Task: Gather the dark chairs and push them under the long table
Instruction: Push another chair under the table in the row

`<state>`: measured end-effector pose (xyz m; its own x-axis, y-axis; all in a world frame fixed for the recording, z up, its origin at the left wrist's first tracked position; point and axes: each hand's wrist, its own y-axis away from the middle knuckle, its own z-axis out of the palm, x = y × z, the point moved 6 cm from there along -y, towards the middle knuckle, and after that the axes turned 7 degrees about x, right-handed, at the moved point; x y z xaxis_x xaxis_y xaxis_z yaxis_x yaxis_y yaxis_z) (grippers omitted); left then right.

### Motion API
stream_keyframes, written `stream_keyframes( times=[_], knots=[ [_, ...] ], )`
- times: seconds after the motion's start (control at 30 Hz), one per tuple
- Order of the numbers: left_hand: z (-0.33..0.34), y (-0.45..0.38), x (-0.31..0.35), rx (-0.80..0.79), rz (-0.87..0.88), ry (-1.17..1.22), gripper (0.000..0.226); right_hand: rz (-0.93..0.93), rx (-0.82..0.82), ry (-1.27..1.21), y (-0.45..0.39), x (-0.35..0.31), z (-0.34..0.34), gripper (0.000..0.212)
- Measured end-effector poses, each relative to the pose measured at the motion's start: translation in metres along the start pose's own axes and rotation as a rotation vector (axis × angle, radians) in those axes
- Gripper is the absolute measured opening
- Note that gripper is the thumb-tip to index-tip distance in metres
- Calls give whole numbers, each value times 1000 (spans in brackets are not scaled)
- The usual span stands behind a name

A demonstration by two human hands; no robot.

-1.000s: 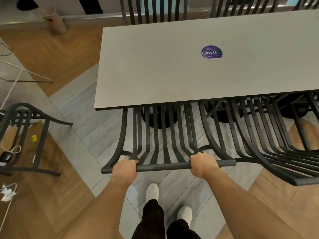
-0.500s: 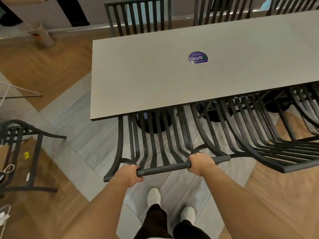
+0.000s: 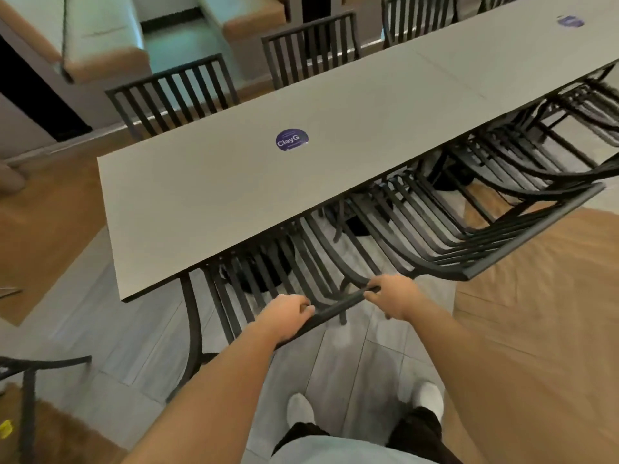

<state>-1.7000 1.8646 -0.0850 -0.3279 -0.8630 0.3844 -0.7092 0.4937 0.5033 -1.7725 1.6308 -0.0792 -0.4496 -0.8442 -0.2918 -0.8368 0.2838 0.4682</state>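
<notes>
A dark slatted chair point(image 3: 301, 262) stands in front of me with its seat under the near edge of the long grey table point(image 3: 234, 182). My left hand point(image 3: 284, 314) and my right hand point(image 3: 393, 298) both grip its top rail, the left lower than the right, so the rail runs tilted. To the right, a second dark chair point(image 3: 475, 236) is tucked under the same edge, with more beyond it. On the far side, two dark chairs point(image 3: 174, 92) point(image 3: 311, 45) stand against the table.
Another dark chair point(image 3: 30, 373) stands loose at the lower left on the wood floor. A purple round sticker point(image 3: 292, 139) lies on the tabletop. My feet in white socks point(image 3: 301, 410) stand on grey tiles just behind the chair. Cushioned benches sit at the back left.
My view has swung to the right and lifted, so the table now runs diagonally. Both hands stay on the chair's rail, which sits closer to the table edge.
</notes>
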Motion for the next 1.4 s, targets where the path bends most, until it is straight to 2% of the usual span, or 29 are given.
stream_keyframes(
  times=[0.17, 0.37, 0.53, 0.7, 0.87, 1.0, 1.17, 1.3, 1.4],
  knots=[
    [23, -28, 95, 82, 53, -30, 34, -3, 65, 48, 3, 89, -41, 35],
    [49, -54, 192, 217, 5, -76, 34, -77, 113, 166, 12, 205, -100, 34],
    [67, -81, 280, 205, 41, -62, 35, -67, 150, 190, 7, 286, -141, 37],
    [78, -117, 353, 176, 113, -31, 36, -49, 165, 168, -15, 336, -168, 40],
    [82, -162, 381, 108, 143, -81, 35, 6, 182, 160, -41, 366, -182, 36],
    [86, -193, 383, -5, 140, -82, 34, 46, 162, 166, -60, 385, -199, 42],
    [92, -213, 385, -56, 103, -38, 37, 47, 114, 201, -84, 411, -219, 47],
    [106, -218, 397, -97, 90, -61, 60, 10, 25, 246, -105, 424, -220, 60],
    [129, -217, 408, -143, 46, -36, 84, -53, -35, 310, -125, 437, -213, 61]
  ],
)
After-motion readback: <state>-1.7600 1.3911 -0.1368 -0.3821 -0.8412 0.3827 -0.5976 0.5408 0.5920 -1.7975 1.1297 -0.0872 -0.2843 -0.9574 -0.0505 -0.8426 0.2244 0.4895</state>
